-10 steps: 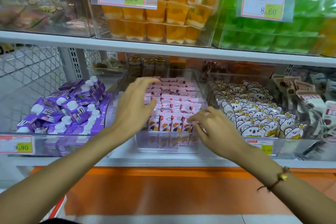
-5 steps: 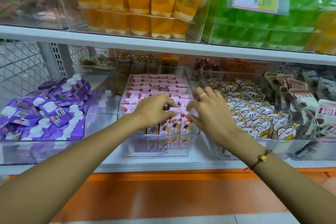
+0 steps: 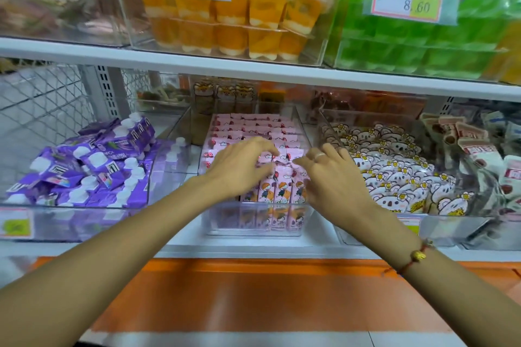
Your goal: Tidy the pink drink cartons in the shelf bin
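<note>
Two bare forearms are seen reaching in from the bottom corners, and no sleeve is visible on either. A plain, pale band ring (image 3: 319,156) is worn on a finger of the right hand (image 3: 335,186), and a thin red cord bracelet (image 3: 412,259) with a small gold-coloured charm is tied round the right wrist. Nothing is worn on the left hand (image 3: 239,167) or its wrist; fingernails are kept short, as far as can be made out.

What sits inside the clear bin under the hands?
The clear bin holds rows of upright pink drink cartons. The left hand and right hand cover several front cartons.
</note>
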The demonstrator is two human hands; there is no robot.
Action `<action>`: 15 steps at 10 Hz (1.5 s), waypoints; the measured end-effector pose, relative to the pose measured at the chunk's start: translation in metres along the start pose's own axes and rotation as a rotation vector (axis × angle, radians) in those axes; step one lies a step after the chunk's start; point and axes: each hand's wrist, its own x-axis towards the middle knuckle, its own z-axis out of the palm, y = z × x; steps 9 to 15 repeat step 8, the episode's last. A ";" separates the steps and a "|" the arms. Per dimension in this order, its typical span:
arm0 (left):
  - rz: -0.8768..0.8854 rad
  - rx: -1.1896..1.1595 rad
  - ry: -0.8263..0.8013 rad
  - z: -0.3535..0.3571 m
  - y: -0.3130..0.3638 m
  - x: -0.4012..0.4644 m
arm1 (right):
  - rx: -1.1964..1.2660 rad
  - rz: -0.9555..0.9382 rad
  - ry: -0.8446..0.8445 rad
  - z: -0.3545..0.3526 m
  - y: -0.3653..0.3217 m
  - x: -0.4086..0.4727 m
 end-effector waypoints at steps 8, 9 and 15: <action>-0.430 -0.470 0.120 -0.034 -0.050 -0.084 | 0.574 -0.062 -0.013 0.008 -0.065 0.049; -0.430 -0.470 0.120 -0.034 -0.050 -0.084 | 0.574 -0.062 -0.013 0.008 -0.065 0.049; -0.430 -0.470 0.120 -0.034 -0.050 -0.084 | 0.574 -0.062 -0.013 0.008 -0.065 0.049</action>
